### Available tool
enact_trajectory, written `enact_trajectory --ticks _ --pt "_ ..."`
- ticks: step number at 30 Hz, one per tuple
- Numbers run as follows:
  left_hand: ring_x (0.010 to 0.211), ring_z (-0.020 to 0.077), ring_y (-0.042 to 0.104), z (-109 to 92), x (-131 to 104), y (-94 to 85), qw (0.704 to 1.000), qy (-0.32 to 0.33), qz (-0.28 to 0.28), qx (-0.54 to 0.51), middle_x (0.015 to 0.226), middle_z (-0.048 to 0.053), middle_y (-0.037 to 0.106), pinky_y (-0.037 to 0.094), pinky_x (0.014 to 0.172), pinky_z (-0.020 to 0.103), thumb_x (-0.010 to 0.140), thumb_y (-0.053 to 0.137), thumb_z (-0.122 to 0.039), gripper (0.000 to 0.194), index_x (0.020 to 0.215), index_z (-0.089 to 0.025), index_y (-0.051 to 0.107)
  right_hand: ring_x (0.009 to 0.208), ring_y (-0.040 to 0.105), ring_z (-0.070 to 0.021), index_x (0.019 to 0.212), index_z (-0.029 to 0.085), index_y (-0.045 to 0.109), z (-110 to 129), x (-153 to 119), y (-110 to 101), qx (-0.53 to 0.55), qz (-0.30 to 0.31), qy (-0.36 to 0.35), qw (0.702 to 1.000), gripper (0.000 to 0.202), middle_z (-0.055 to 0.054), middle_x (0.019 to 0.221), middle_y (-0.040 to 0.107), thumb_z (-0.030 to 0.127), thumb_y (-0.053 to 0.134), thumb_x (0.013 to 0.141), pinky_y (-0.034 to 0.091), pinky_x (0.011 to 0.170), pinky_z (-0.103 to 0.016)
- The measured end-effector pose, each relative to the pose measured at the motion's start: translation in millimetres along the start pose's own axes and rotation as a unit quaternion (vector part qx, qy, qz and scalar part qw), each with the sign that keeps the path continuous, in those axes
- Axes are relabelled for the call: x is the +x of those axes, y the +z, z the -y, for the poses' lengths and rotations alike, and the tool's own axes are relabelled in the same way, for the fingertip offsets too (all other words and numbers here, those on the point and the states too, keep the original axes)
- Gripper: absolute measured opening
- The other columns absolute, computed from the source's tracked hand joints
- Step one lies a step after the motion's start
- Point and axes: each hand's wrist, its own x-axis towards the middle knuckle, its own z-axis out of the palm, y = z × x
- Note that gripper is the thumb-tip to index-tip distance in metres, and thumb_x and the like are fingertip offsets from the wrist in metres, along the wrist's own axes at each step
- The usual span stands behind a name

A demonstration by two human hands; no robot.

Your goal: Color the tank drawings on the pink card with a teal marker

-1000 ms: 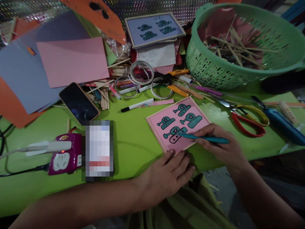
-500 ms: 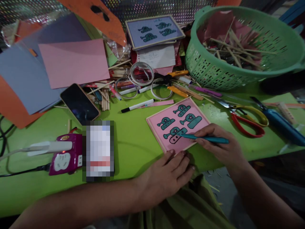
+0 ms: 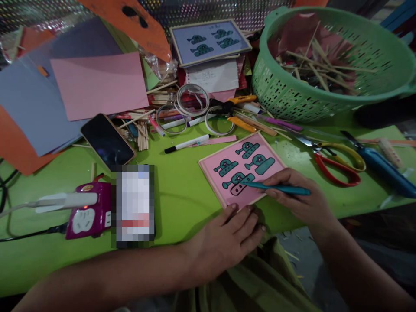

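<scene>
My right hand [image 3: 292, 193] is closed round a teal felt-tip pen [image 3: 286, 189]. The pen's tip touches the lower-left tank drawing on a pink card [image 3: 224, 161] edged with thin wooden sticks. Several tanks on it are coloured teal with black outlines; part of the lowest one's track is still pink. My left hand [image 3: 232, 236] lies flat, its fingers stretched over the card's near edge and the table edge. Above the card lies a white marker with a black cap [image 3: 186, 144], beside a pink paper strip [image 3: 222, 140].
A green basket [image 3: 299, 97] of sticks stands back right. Scissors [image 3: 338, 173] and a blue tool [image 3: 386, 167] lie to the right. Tape rolls [image 3: 192, 99], a blue framed card [image 3: 211, 42], a phone [image 3: 108, 141], a purple power strip [image 3: 89, 212] and pink paper [image 3: 100, 86] surround the work.
The pen tip has shifted very slightly on the lower-left tank drawing. My left hand has stayed in place on the card's edge, and the whole view has drifted slightly.
</scene>
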Motion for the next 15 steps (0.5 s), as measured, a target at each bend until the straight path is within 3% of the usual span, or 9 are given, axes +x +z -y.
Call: enact_trajectory --ticks 6,15 --pt "0.139 0.0238 0.057 0.1 -0.2 2.0 1.000 -0.006 -0.021 -0.003 0.153 0.007 0.061 0.039 0.115 0.042 0.108 0.047 -0.025 0.044 0.151 -0.022 0.056 0.068 0.072 -0.0196 0.085 0.026 0.074 2.1 0.6 0.7 0.005 -0.007 -0.015 1.000 0.016 -0.002 0.077 0.076 0.042 0.080 0.088 0.058 0.059 -0.030" --pt "0.140 0.0241 0.056 1.3 0.4 -1.1 1.000 0.005 0.012 -0.007 0.157 0.010 0.057 0.039 0.115 0.042 0.108 0.049 -0.027 0.047 0.154 -0.021 0.052 0.066 0.070 -0.0193 0.083 0.026 0.071 -4.1 -4.5 -1.4 0.000 -0.021 0.001 1.000 0.017 -0.002 0.076 0.073 0.040 0.077 0.090 0.056 0.058 -0.031"
